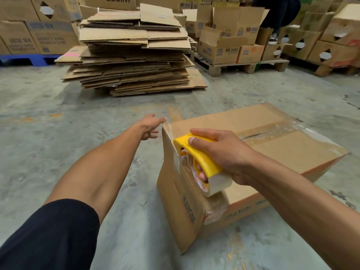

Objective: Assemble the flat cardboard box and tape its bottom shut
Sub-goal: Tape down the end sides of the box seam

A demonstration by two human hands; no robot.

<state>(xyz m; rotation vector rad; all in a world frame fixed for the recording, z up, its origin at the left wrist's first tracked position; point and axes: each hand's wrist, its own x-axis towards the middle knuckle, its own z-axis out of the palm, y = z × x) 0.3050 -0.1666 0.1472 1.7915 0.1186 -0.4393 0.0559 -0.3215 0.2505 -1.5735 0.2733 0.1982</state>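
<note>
Head view showed the right hand (226,152) clenched on the yellow plastic tape dispenser (196,154) at the brown cardboard box (272,137) near frame centre. The left hand (150,127) hung empty, fingers spread; better it steadied the box during the tear

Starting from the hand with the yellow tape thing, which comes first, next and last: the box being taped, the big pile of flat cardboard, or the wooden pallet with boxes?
From the right hand:
1. Box being taped, directly under the hand.
2. Pile of flat cardboard, ahead and to the left.
3. Wooden pallet, farther back, ahead to the right.

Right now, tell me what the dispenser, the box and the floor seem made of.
Tape dispenser: looks like glossy yellow moulded plastic, smooth and shiny.
Box: matte brown cardboard, creased, clear tape along its seam.
Floor: probably bare concrete, grey, mottled and scuffed.
</note>
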